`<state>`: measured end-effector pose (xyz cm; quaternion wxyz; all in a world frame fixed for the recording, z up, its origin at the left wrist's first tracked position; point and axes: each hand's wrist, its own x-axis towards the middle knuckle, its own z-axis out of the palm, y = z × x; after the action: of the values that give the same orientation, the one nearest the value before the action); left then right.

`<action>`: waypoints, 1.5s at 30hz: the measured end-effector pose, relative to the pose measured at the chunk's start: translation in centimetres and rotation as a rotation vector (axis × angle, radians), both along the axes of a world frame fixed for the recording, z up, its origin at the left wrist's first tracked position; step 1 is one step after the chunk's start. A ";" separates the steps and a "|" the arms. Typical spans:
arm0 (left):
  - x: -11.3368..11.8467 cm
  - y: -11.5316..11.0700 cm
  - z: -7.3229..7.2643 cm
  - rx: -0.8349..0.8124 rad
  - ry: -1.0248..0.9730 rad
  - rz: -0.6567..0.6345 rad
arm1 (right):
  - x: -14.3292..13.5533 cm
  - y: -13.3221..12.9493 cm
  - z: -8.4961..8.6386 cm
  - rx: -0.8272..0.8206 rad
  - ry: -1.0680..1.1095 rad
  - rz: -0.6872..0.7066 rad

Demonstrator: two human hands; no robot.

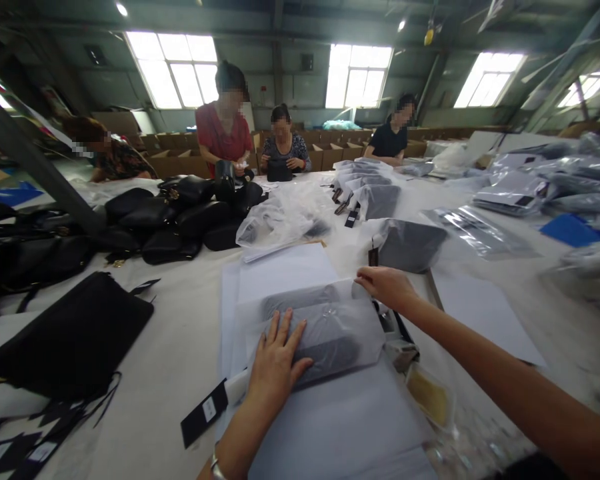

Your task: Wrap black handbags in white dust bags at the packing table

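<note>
A dark bag in a translucent wrapper (330, 333) lies on a stack of white sheets (350, 407) in front of me. My left hand (279, 360) rests flat on the wrapper's left part, fingers spread. At the wrapper's upper right corner, my right hand (387, 287) has its fingers pinched together on the edge. A black tag with a white label (204, 410) sticks out to the lower left, beside my left wrist. Just beyond my right hand is another wrapped dark bag (410, 245) with a brown tag.
Black bags (170, 213) are piled at the left, with a larger black bag (73, 333) nearer. Wrapped bags (370, 187) stand in a row further back. A small dish (430, 397) sits right of the stack. Several people work across the table (170, 320).
</note>
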<state>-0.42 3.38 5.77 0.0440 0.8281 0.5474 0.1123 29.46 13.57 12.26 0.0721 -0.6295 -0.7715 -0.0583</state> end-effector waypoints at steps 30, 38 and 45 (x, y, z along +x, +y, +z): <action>-0.2 -0.3 -0.2 0.031 -0.044 -0.024 | 0.9 -21.2 -4.5 -0.265 1.440 -0.609; -0.3 -0.2 -0.1 0.022 -0.036 -0.022 | 4.3 -18.9 -6.2 -0.213 0.854 -0.439; -0.4 0.1 0.0 0.009 -0.071 -0.032 | 7.5 -18.9 -4.7 0.029 0.184 -0.167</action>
<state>-0.79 3.44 5.73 0.0615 0.8325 0.5315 0.1436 36.95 -5.36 7.53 0.1463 -0.6930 -0.7057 -0.0171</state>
